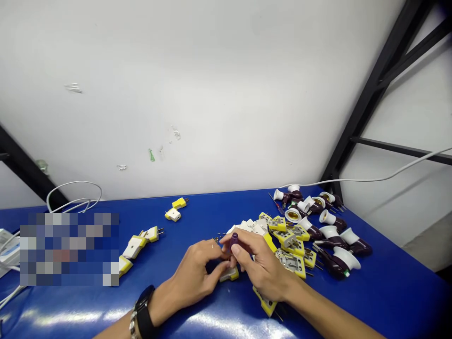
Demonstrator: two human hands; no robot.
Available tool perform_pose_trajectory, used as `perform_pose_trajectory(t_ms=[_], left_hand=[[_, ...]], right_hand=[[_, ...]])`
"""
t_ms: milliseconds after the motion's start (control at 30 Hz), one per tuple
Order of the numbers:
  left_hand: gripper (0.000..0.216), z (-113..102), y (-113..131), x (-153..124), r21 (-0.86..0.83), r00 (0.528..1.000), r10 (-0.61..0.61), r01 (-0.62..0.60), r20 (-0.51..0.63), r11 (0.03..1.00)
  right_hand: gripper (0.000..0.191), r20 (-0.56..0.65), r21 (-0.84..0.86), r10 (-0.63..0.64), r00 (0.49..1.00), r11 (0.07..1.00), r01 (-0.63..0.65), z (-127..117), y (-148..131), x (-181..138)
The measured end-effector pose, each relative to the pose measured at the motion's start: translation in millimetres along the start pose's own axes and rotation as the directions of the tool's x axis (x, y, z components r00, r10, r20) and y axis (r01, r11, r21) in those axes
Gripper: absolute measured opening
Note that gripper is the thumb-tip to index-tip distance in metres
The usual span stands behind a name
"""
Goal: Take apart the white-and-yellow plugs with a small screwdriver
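My right hand [259, 261] is closed round the dark purple handle of a screwdriver [234, 241], held nearly upright; its shaft and tip are hidden by my fingers. Just below, my left hand [199, 268] has thumb and fingers closed on a white-and-yellow plug [230, 274] lying on the blue table. Most of that plug is covered by my fingers. A few small screws [216, 240] lie behind my left fingers. Beside my right hand is a pile of opened yellow plug halves [291, 261] with metal parts inside, and white covers [250, 226] lie behind it.
Purple lamp holders with white sockets [332, 235] crowd the right, near another screwdriver [278, 203]. Several white-and-yellow plugs [135, 246] lie at left, beside a blurred-out patch. A yellow plug [267, 303] sits below my right hand. White cable [81, 182] coils near the wall.
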State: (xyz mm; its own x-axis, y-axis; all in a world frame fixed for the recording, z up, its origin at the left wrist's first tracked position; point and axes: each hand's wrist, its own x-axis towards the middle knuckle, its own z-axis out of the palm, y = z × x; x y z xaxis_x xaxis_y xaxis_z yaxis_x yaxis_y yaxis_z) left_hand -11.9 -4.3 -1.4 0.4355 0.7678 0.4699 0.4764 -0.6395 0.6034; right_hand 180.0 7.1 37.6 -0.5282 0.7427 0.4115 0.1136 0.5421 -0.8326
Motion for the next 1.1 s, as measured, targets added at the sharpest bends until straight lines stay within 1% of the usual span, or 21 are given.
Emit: perform_pose_trajectory(t_ms=[67,133,200,267,333,433,533,700,800,867,967,1033,1100], left_hand=[[0.022,2,-1,0,0.013,0.998,-0.038,0.039,-0.047,0.999],[0.024,3,-1,0,0.032,0.993,-0.087,0.09,-0.074,0.995],[0.032,2,-1,1,0.059,0.992,-0.114,0.117,-0.051,0.991],[0.046,-1,1,2,0.1,0.992,-0.123,0.123,-0.001,0.987],[0.052,-5,3,3,0.134,0.988,-0.14,0.131,0.058,0.982],[0.042,-11,6,5,0.154,0.97,-0.201,0.18,0.137,0.972],[0.029,-15,6,5,0.143,0.952,-0.249,0.225,0.179,0.964],[0.027,-16,5,5,0.023,0.951,-0.255,0.255,0.174,0.967],[0.025,-16,4,6,-0.041,0.961,-0.213,0.223,0.175,0.974],[0.022,-18,2,7,-0.058,0.97,-0.196,0.205,0.142,0.977],[0.019,-22,-3,10,-0.044,0.961,-0.265,0.269,0.078,0.962],[0.021,-25,-8,12,0.0,0.944,-0.323,0.323,0.071,0.946],[0.029,-28,-13,14,0.056,0.934,-0.346,0.342,0.088,0.938]], right_hand=[[0.027,0.0,0.036,0.01,1.0,0.999,-0.01,1,1,-1],[0.027,-0.011,0.056,0.048,0.999,0.997,-0.047,2,2,0],[0.028,-0.024,0.071,0.074,0.997,0.995,-0.072,2,3,0],[0.029,-0.048,0.114,0.086,0.995,0.99,-0.08,2,5,1],[0.028,-0.084,0.183,0.101,0.991,0.979,-0.085,1,6,2],[0.028,-0.152,0.257,0.124,0.981,0.963,-0.082,0,8,2],[0.029,-0.211,0.27,0.124,0.97,0.961,-0.064,-2,8,3],[0.032,-0.32,0.275,0.114,0.94,0.961,-0.023,-5,6,4],[0.031,-0.362,0.273,0.101,0.927,0.962,0.002,-7,4,5],[0.029,-0.375,0.277,0.087,0.923,0.96,0.022,-8,4,5],[0.028,-0.395,0.283,0.07,0.916,0.958,0.049,-9,3,5],[0.028,-0.415,0.288,0.069,0.907,0.956,0.06,-9,3,5],[0.029,-0.432,0.294,0.072,0.899,0.954,0.065,-10,2,6]])
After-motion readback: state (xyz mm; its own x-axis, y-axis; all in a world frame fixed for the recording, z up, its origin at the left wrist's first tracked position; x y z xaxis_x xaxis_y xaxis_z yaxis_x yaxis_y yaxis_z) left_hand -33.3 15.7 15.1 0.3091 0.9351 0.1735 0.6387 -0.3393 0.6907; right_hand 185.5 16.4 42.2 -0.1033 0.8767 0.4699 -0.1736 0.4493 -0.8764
